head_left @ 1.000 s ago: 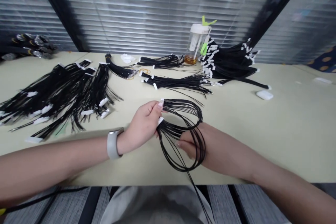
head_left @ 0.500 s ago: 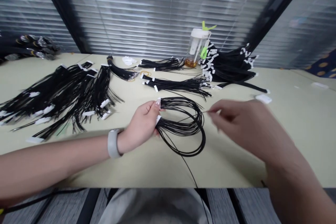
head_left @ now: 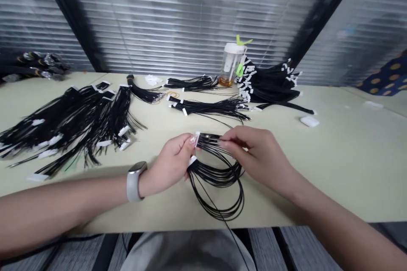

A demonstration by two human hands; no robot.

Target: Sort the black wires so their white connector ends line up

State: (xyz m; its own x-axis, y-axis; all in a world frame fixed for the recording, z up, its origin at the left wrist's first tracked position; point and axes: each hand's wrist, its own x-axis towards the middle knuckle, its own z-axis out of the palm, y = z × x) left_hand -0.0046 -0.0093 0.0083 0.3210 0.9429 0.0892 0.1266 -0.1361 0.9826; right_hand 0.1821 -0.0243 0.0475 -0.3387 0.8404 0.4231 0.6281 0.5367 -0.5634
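Black looped wire bundle (head_left: pixel 219 173) pinched at its white connectors by left hand (head_left: pixel 171 161); right hand (head_left: pixel 257 156) pinches the strands.

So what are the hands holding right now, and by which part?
A looped bundle of black wires. The left hand pinches it at the white connector ends; the right hand grips the upper strands just beside them with its fingers.

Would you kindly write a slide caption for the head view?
Left hand pinches a looped wire bundle by its white connectors; right hand pinches its upper strands, at a table.
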